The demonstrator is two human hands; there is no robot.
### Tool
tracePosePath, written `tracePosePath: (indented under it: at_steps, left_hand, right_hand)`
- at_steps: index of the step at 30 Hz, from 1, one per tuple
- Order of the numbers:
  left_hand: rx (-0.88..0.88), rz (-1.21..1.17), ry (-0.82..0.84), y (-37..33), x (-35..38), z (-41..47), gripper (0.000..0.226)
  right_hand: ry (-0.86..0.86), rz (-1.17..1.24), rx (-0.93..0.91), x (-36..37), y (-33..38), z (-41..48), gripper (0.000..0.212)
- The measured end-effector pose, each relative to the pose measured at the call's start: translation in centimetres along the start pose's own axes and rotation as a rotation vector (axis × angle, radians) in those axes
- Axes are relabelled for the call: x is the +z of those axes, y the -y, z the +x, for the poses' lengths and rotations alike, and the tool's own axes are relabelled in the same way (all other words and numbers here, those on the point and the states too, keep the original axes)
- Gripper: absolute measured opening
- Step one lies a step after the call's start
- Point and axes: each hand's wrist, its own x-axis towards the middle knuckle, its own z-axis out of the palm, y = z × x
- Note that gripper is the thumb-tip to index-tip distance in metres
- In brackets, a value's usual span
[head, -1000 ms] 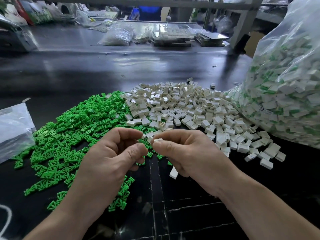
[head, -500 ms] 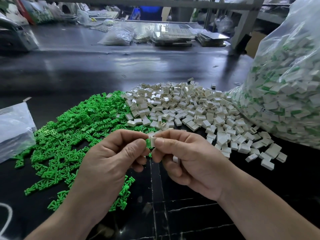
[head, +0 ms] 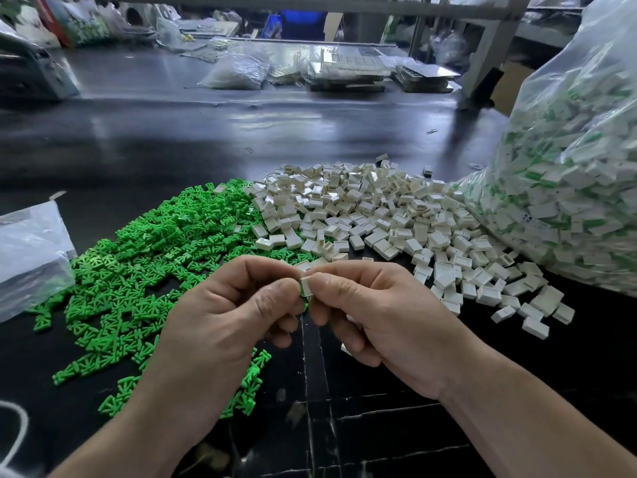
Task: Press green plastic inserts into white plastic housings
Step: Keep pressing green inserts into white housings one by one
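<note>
A small white housing point(head: 306, 282) is pinched between the thumb and first finger of the right hand point(head: 382, 322). A green insert point(head: 302, 292) is pressed against its left side by the thumb and first finger of the left hand point(head: 220, 322). Both hands are closed tight on these two little parts. The housing is held up in the air above the dark worktop point(head: 379, 426), most likely so that it can be squeezed from both sides at once. Only a thin bit of green is seen, so the insert is thought to be nearly in. This cannot be told for sure, as it is mostly hidden by the fingers.

Just behind the held housing, a pile of white housings point(head: 379, 219) is spread out. Behind it and to the left, a pile of green inserts point(head: 155, 263) is laid. The piles seem to be kept near so that a new green part can be picked by the left hand and a new white part by the right.

Far to the right of the held housing, a big clear bag point(head: 568, 184) is stood, filled with white parts with green showing. These are thought to be finished ones. Far to the left, a small clear bag point(head: 31, 257) is laid flat.
</note>
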Motion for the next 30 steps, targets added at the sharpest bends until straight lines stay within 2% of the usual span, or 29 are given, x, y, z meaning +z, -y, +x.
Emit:
tracePosePath:
  at_steps: [3,6,9,12,16,19,24,28,30]
  left_hand:
    - [-0.134,-0.322,0.124,0.2,0.1,0.3,0.048]
    - [-0.183,-0.429,0.15,0.3,0.3,0.4,0.051]
    - [-0.21,-0.459,0.159,0.3,0.5,0.4,0.05]
    - [-0.236,-0.475,0.191,0.2,0.8,0.2,0.051]
    - [-0.257,-0.586,0.255,0.1,1.0,-0.1,0.051]
    - [-0.285,-0.671,0.28,0.0,1.0,-0.1,0.046]
    - [-0.3,-0.705,0.257,0.2,1.1,0.0,0.041]
    - [-0.246,-0.682,0.221,0.4,1.4,0.0,0.04]
    - [-0.198,-0.653,0.183,0.5,1.6,0.0,0.042]
  right_hand:
    - [0.035,0.109,0.002,0.1,-0.1,0.0,0.017]
    - [0.051,0.187,0.029,0.4,-0.3,0.1,0.018]
    - [0.043,0.231,0.067,0.5,-0.3,0.1,0.032]
    - [0.087,0.227,0.08,0.4,-0.2,-0.1,0.021]
    - [0.168,0.294,0.095,0.3,0.0,-0.3,0.034]
    - [0.195,0.332,0.1,0.4,0.2,-0.4,0.022]
    - [0.165,0.319,0.104,0.7,0.1,-0.4,0.019]
    - [0.133,0.348,0.117,0.9,0.0,-0.3,0.039]
    - [0.122,0.386,0.1,1.2,-0.1,-0.4,0.027]
